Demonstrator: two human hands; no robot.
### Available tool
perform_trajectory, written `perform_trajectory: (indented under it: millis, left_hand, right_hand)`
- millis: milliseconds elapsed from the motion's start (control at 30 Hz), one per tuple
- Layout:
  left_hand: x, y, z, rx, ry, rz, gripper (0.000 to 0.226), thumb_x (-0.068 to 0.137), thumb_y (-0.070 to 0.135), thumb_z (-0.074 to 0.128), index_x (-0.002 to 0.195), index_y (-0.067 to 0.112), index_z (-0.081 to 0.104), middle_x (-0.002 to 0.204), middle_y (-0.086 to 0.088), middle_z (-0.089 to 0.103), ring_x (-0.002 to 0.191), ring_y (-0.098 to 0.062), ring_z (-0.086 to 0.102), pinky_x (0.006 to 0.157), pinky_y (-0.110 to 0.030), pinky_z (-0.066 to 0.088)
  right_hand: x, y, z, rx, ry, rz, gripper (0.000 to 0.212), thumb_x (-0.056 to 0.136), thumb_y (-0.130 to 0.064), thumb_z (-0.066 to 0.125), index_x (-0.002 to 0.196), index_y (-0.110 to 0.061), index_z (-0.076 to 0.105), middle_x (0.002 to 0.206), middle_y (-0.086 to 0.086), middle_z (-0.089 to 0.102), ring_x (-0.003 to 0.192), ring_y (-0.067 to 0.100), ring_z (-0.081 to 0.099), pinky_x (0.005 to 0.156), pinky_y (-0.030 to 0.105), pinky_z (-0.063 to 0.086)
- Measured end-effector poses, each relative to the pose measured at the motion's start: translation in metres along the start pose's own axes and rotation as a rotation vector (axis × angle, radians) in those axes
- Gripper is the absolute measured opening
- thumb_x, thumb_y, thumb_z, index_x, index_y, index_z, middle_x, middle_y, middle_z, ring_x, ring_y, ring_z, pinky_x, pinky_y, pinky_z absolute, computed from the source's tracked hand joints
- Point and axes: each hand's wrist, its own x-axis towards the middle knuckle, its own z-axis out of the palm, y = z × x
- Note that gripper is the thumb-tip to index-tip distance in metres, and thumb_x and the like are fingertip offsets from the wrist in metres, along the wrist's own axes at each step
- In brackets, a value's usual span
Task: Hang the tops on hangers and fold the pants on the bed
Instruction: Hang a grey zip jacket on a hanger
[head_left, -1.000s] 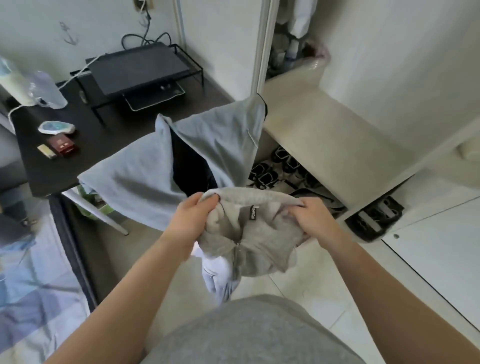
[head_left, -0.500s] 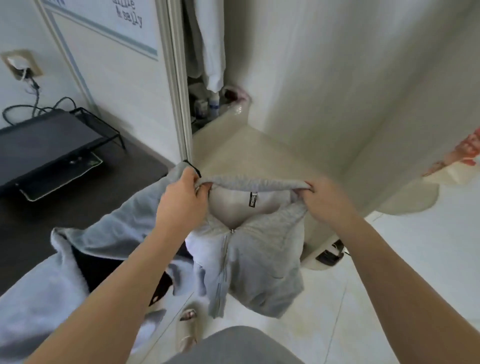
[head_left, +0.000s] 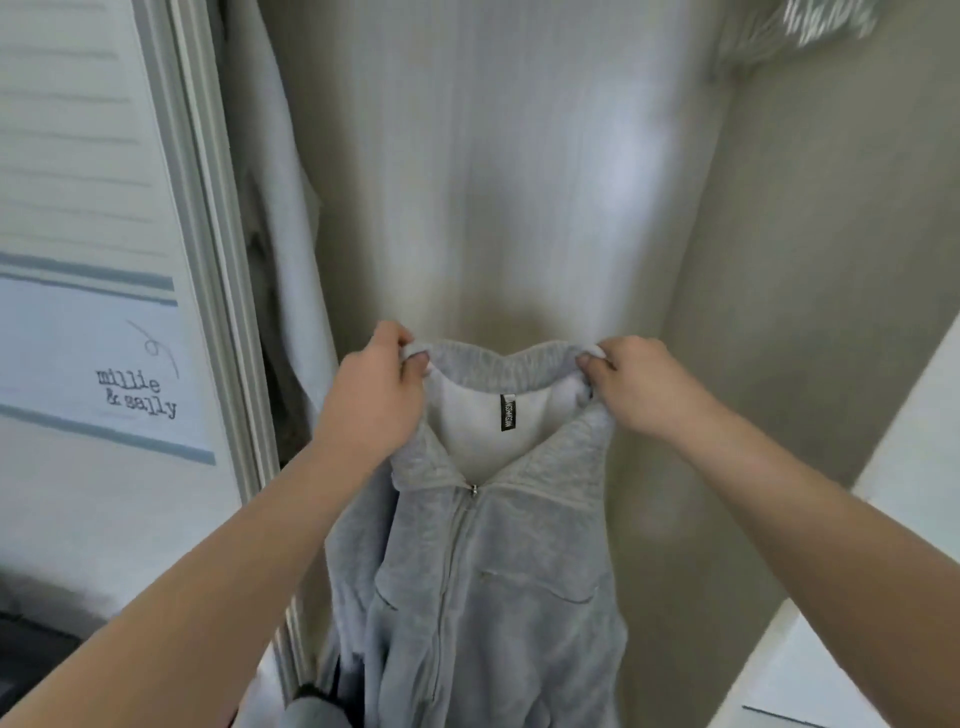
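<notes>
Up before the pale back wall (head_left: 519, 156) of what looks like an open wardrobe, a grey zip-up top (head_left: 498, 597) hangs by its collar. The left hand (head_left: 371, 395) is pinched shut on the collar's left end and the right hand (head_left: 636, 387) on its right end, stretching the neck open so the black label (head_left: 507, 410) shows. The zip is closed up to just below the collar. No hanger is in view — so this top is not yet hung. A second grey cloth (head_left: 311, 712) shows under the left forearm at the bottom edge; what it is I cannot tell. Neither pants nor bed appear here, so the folding probably remains.
</notes>
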Motion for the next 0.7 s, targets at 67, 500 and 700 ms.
perform_trajectory:
  millis: [67,500,700]
  left_hand:
    - [0.045,0.016,-0.008,-0.019,0.046,0.062,0.007,0.101,0.019,0.052,0.101,0.012,0.053,0.083,-0.008,0.065,0.08,-0.031,0.059,0.065,-0.038,0.04]
    - [0.281,0.164,-0.073,-0.033,0.291,0.165,0.018,0.095,0.019,0.05,0.098,0.008,0.063,0.104,-0.02,0.068,0.101,-0.039,0.062,0.08,-0.037,0.047]
    - [0.335,0.224,-0.083,-0.229,0.227,0.07,0.025,0.093,0.009,0.049,0.105,-0.01,0.062,0.109,-0.034,0.065,0.101,-0.046,0.067,0.084,-0.057,0.058]
  right_hand:
    - [0.03,-0.01,-0.03,-0.032,0.063,-0.015,0.046,0.104,-0.029,0.047,0.06,-0.017,0.044,0.082,0.023,0.062,0.087,0.038,0.062,0.063,0.033,0.029]
    - [0.191,-0.08,-0.234,-0.372,0.378,0.008,0.029,0.096,-0.017,0.048,0.068,-0.009,0.049,0.063,0.009,0.054,0.047,0.024,0.056,0.049,0.025,0.041]
    - [0.214,-0.092,-0.28,-0.658,0.651,-0.056,0.007,0.089,-0.013,0.053,0.091,-0.019,0.051,0.095,0.006,0.053,0.091,0.032,0.056,0.071,0.035,0.037]
